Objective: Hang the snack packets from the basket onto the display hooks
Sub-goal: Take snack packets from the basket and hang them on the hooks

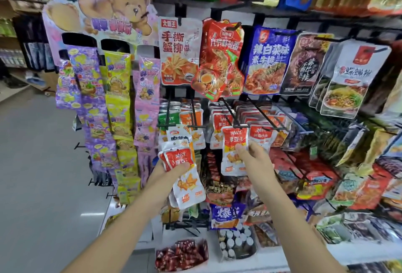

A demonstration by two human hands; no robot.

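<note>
My left hand (174, 169) grips a small stack of white-and-red snack packets (187, 177) in front of the lower left of the rack. My right hand (253, 155) pinches one white-and-red packet (233, 148) by its right edge. That packet's top sits at the tip of a black display hook (236, 120), which carries a row of like packets behind it. No basket is in view.
More black hooks (195, 118) with small packets flank that one. Larger snack bags (180, 51) hang on the row above. A bear-topped card stand (113, 12) with candy strips is at left. Trays of small goods (181, 255) lie on the shelf below.
</note>
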